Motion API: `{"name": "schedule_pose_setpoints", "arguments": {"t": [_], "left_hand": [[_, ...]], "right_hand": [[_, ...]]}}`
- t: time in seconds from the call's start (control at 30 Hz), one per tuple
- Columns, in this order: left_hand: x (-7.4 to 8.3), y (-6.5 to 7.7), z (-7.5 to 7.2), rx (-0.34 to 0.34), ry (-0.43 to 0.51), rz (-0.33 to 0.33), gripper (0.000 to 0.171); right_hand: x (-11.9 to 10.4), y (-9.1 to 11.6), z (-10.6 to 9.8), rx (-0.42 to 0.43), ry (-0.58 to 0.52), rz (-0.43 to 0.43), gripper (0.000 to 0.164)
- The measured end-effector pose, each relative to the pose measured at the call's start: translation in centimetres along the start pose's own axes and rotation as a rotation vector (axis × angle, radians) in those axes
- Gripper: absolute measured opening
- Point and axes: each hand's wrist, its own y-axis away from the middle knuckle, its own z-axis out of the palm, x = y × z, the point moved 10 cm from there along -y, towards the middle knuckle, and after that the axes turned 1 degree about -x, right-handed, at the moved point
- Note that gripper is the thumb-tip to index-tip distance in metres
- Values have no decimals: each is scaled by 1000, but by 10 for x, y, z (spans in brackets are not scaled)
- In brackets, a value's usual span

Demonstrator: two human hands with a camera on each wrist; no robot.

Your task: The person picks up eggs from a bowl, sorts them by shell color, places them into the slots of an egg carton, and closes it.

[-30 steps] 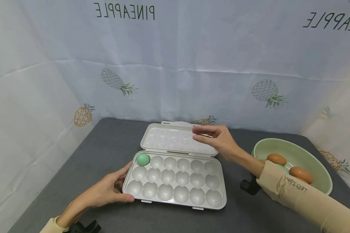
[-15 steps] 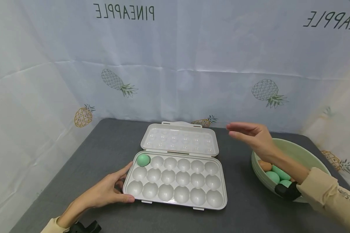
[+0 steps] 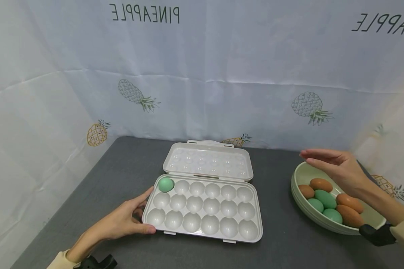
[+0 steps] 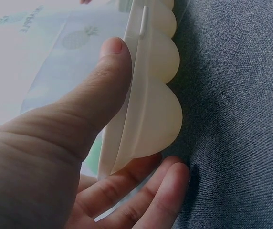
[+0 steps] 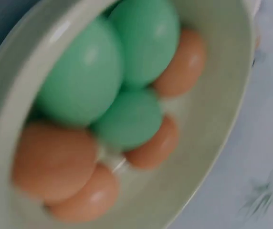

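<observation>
A white plastic egg box (image 3: 211, 206) lies with its lid folded back on the grey table. One green egg (image 3: 166, 184) sits in its far left cup. My left hand (image 3: 119, 220) grips the box's left end. In the left wrist view, the thumb (image 4: 112, 71) lies along the rim, with fingers near the rounded cups. Over the far rim of a pale green bowl (image 3: 308, 172) hovers my right hand (image 3: 340, 170), fingers extended and holding nothing. Several brown eggs (image 3: 350, 216) and green eggs (image 3: 325, 199) lie in the bowl; the right wrist view shows them close up, blurred.
The see-through lid (image 3: 207, 160) reaches toward the back edge of the table (image 3: 128, 164). Behind it hangs a white curtain (image 3: 202, 104) printed with pineapples, and the same cloth covers both sides. Dark straps with camera mounts (image 3: 378, 234) sit at my wrists.
My right hand has moved right, from above the lid to above the bowl, and the eggs there have come into clearer view. The left hand and the egg box have stayed put.
</observation>
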Motion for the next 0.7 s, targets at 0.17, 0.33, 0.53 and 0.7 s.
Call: {"name": "schedule_pose_setpoints", "arguments": {"t": [0.17, 0.33, 0.53, 0.7], "left_hand": [[0, 0, 0, -3, 5, 1, 114], [2, 0, 1, -3, -6, 6, 115], [1, 0, 0, 1, -13, 6, 114], [0, 0, 0, -1, 4, 4, 114]], "right_hand": [[11, 19, -32, 37, 61, 58, 43], [21, 36, -58, 84, 217, 110, 40], [36, 47, -78, 92, 390, 213, 37], [47, 53, -82, 12, 461, 269, 37]]}}
